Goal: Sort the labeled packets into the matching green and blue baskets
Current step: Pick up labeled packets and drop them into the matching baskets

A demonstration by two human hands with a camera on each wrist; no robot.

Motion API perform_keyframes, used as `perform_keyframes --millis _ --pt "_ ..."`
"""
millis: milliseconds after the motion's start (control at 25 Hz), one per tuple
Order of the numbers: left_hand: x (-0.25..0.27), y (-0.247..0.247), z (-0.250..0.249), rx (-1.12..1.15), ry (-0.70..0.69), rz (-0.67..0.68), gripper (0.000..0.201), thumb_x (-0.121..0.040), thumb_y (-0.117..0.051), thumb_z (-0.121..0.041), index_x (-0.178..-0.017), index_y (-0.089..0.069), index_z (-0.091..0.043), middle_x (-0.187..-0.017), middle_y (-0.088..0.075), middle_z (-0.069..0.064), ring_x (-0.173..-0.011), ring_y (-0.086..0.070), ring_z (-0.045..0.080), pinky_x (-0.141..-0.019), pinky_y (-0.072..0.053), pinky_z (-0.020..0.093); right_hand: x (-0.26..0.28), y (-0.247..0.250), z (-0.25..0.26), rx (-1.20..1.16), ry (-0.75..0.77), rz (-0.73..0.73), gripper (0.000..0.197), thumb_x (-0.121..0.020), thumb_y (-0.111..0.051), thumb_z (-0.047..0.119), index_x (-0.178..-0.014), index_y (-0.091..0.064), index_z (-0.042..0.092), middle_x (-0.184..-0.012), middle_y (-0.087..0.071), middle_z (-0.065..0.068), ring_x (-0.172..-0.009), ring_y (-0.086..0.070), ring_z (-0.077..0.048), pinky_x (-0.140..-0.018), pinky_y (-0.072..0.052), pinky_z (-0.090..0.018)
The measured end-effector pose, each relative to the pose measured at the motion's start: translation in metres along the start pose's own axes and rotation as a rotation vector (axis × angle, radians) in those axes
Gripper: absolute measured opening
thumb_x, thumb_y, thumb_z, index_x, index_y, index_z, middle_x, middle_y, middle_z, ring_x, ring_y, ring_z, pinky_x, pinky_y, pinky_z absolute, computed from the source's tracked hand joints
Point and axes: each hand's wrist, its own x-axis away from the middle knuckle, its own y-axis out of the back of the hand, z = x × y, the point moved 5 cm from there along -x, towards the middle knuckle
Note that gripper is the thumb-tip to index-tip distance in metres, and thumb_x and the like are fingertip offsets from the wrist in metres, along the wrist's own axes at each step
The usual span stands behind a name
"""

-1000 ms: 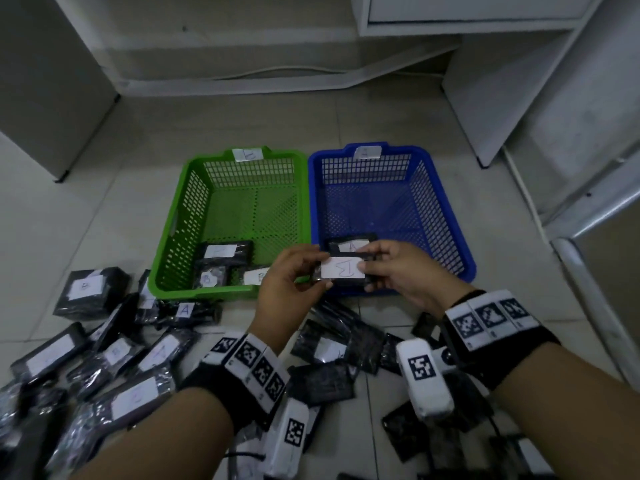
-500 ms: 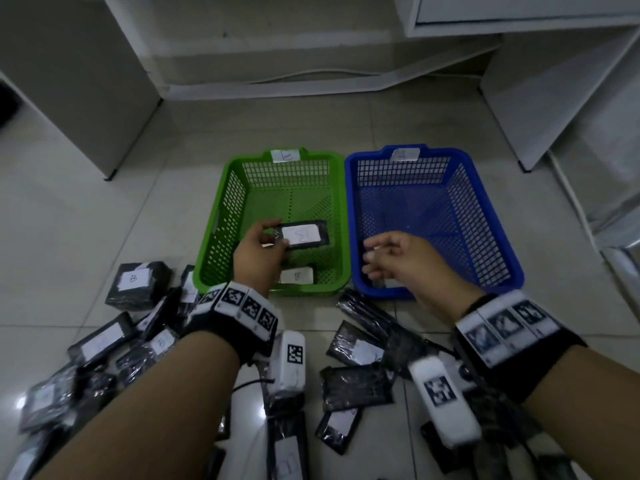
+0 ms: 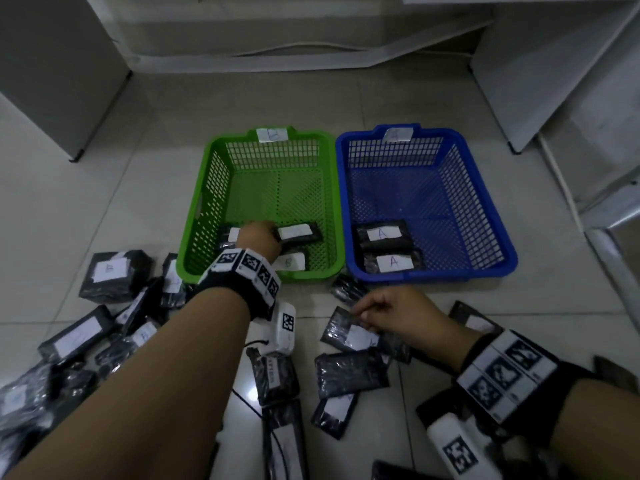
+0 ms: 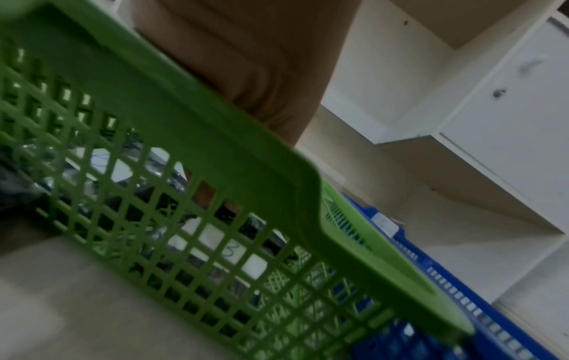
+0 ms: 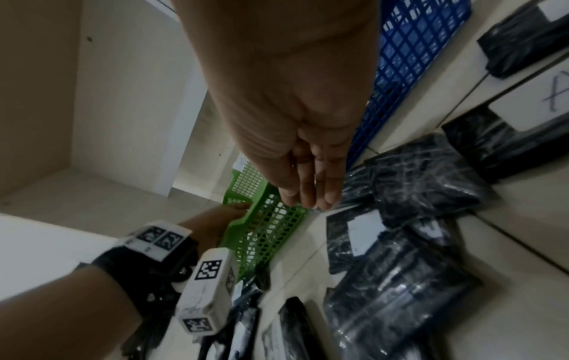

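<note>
1. Two baskets stood touching on the floor: green basket tagged B, blue basket tagged A.
2. Reached the left hand into the green basket's near end, beside a packet; fingers hidden, so couldn't tell whether gripping.
3. Pinched the top edge of a floor packet, just before the blue basket's near rim, with the right hand, fingers pressed together.
4. Judged the packets light, flat, wrapped in slick crinkly film; likely best taken by an edge, label up.
</note>
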Motion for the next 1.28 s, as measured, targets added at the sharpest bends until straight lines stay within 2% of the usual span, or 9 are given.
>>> perform_keyframes --millis 120,320,480,600,760,880,1040,1120,1280 --pt "0.017 0.007 -0.003 0.107 -0.054 -0.175 0.030 -0.092 -0.051 -0.014 -0.119 -0.063 -0.012 -0.124 -0.048 0.018 -0.108 -0.052 0.035 -0.098 -0.044 0.040 0.002 -0.017 -0.012 0.312 0.043 0.024 0.021 -0.084 -0.067 0.015 -0.102 -0.074 0.023 -0.097 -0.069 0.009 -0.093 -0.063 -0.004 -0.076 -0.044 -0.005" --pt "0.114 0.012 -0.005 0.258 -0.501 -0.616 0.016 -0.084 -0.055 -0.008 -0.096 -0.064 -0.012 -0.092 -0.052 0.006 -0.084 -0.049 0.021 -0.074 -0.043 0.034 0.012 -0.057 -0.021 0.927 0.295 0.267 0.063 -0.073 -0.072 0.050 -0.126 -0.052 0.023 -0.123 -0.043 -0.002 -0.117 -0.034 -0.019 -0.092 -0.036 -0.031" --pt "0.174 -0.033 0.026 0.172 -0.577 -0.255 0.023 -0.082 -0.055 -0.029 -0.104 -0.060 -0.020 -0.101 -0.050 -0.001 -0.093 -0.048 0.016 -0.080 -0.047 0.040 0.015 -0.063 -0.015 1.015 0.331 0.304 0.055 -0.072 -0.072 0.049 -0.115 -0.053 0.019 -0.118 -0.047 -0.003 -0.112 -0.040 -0.020 -0.081 -0.038 -0.030" --pt "0.190 -0.069 0.051 0.035 -0.359 0.062 0.079 -0.069 -0.068 -0.056 -0.137 -0.041 -0.024 -0.131 -0.042 0.000 -0.120 -0.042 0.021 -0.102 -0.042 0.041 0.016 -0.063 -0.008 0.861 0.242 0.333 0.031 -0.075 -0.074 0.032 -0.097 -0.054 0.023 -0.103 -0.057 0.001 -0.097 -0.051 -0.016 -0.069 -0.036 -0.026" --pt "0.189 -0.074 0.047 0.020 -0.253 0.116 0.101 -0.058 -0.074 -0.060 -0.142 -0.033 -0.021 -0.134 -0.041 0.001 -0.122 -0.041 0.024 -0.103 -0.039 0.037 0.020 -0.046 0.006 0.599 0.189 0.321 0.034 -0.076 -0.071 0.020 -0.072 -0.038 0.029 -0.073 -0.050 0.010 -0.071 -0.050 -0.012 -0.059 -0.038 -0.025" --pt "0.183 -0.056 0.035 0.546 -0.149 0.209 0.082 -0.066 -0.073 -0.052 -0.137 -0.041 -0.026 -0.124 -0.052 -0.001 -0.109 -0.058 0.022 -0.087 -0.053 0.038 0.026 -0.024 0.030 0.460 0.203 0.176 0.034 -0.078 -0.071 0.022 -0.078 -0.036 0.021 -0.069 -0.046 0.008 -0.064 -0.042 -0.011 -0.053 -0.033 -0.022" --pt "0.193 -0.028 0.009 1.508 0.127 0.708 0.057 -0.084 -0.047 -0.047 -0.131 -0.051 -0.014 -0.116 -0.059 0.018 -0.079 -0.070 0.027 -0.055 -0.048 0.024 0.025 0.003 0.056 -0.088 0.145 0.021 0.031 -0.086 -0.061 0.045 -0.082 -0.042 0.022 -0.076 -0.043 0.006 -0.071 -0.041 -0.009 -0.066 -0.034 -0.027" --pt "0.191 -0.012 0.001 1.724 0.088 0.777 0.069 -0.082 -0.043 -0.056 -0.126 -0.054 -0.004 -0.114 -0.061 0.023 -0.071 -0.069 0.026 -0.053 -0.051 0.023 0.021 0.012 0.063 -0.379 0.099 -0.049 0.014 -0.094 -0.052 0.025 -0.081 -0.047 0.023 -0.077 -0.047 0.003 -0.073 -0.045 -0.011 -0.067 -0.038 -0.028" --pt "0.183 0.003 -0.007 1.780 0.032 0.674 0.063 -0.082 -0.054 -0.050 -0.120 -0.051 0.001 -0.102 -0.064 0.024 -0.061 -0.066 0.019 -0.050 -0.054 0.020 0.020 0.020 0.068 -0.434 0.132 -0.094 0.029 -0.087 -0.047 -0.010 -0.093 -0.051 0.018 -0.086 -0.058 -0.006 -0.075 -0.055 -0.016 -0.066 -0.046 -0.030"
